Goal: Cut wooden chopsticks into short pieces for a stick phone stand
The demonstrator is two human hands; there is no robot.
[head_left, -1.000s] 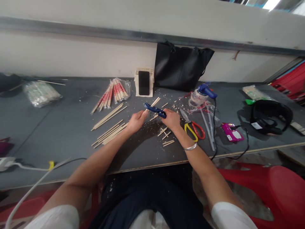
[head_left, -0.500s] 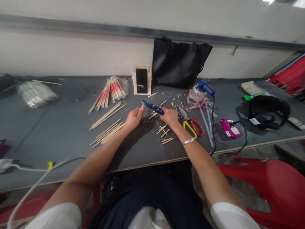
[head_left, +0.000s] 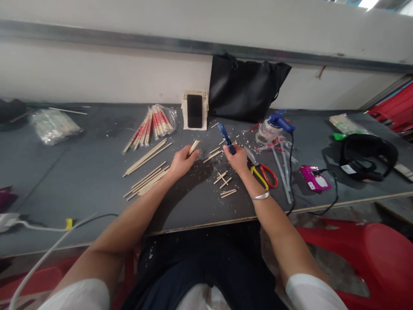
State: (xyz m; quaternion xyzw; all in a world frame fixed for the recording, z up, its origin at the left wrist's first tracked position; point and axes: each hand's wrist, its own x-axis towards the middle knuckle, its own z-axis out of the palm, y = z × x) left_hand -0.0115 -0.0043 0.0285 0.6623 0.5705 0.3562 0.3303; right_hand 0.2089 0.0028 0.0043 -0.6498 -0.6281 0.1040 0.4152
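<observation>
My left hand (head_left: 181, 162) holds a short wooden stick piece (head_left: 193, 147) pinched between the fingers, just above the dark table (head_left: 80, 172). My right hand (head_left: 238, 159) grips a blue-handled cutter (head_left: 226, 137), its tip pointing up and away from me. Between the two hands lie cut stick pieces (head_left: 214, 153) and wood chips. More short pieces (head_left: 225, 184) rest just in front of my right wrist. Long bare chopsticks (head_left: 146, 170) lie in loose rows to the left of my left hand.
A pack of red-wrapped chopsticks (head_left: 155, 122), a phone in a small stand (head_left: 195, 111) and a black bag (head_left: 245, 88) stand at the back. Red-and-yellow scissors (head_left: 263, 174), a blue glue gun (head_left: 279, 120) with glue sticks, a pink device (head_left: 314, 178) and black headgear (head_left: 364, 155) lie right.
The cutter has swung from lying across between both hands to pointing up in my right hand. My left hand has come away holding a short cut stick piece.
</observation>
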